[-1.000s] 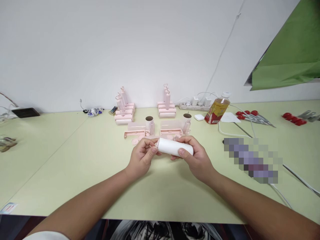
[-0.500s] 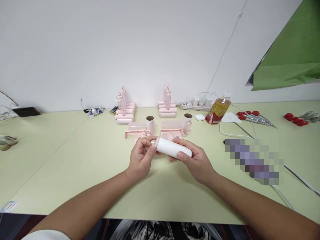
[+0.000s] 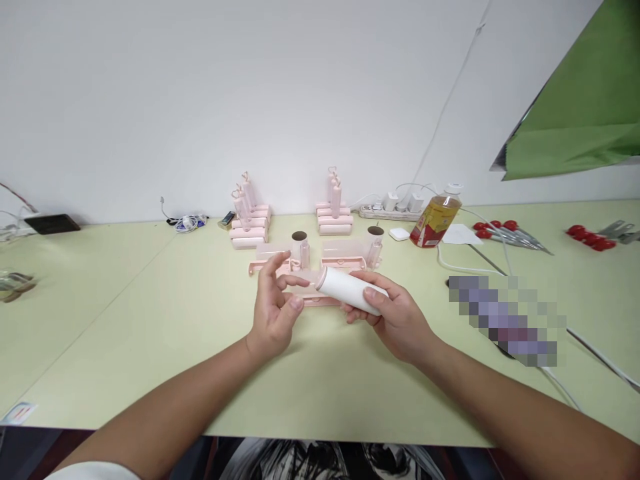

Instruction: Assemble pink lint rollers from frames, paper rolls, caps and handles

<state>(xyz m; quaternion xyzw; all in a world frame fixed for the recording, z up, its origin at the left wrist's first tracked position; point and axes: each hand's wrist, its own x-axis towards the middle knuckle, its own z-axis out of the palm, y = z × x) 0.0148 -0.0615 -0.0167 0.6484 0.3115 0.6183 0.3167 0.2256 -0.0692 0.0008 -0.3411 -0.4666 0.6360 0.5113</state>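
Spread wide, my left hand (image 3: 273, 308) grips nothing, one fingertip (image 3: 304, 283) just beside the pinkish end (image 3: 321, 279) of the white roll (image 3: 346, 287). I hold that roll tilted above the table (image 3: 150, 320), between its front and back edges, my right hand (image 3: 400, 319) wrapped around the other end.

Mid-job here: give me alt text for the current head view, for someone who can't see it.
A person's right grip holds a white roll slanted above a pale green table, while the left grip, spread open, is beside the roll's pink end; contact is unclear. Beyond are pink casings and two upright rolls, with a drink bottle farther right.
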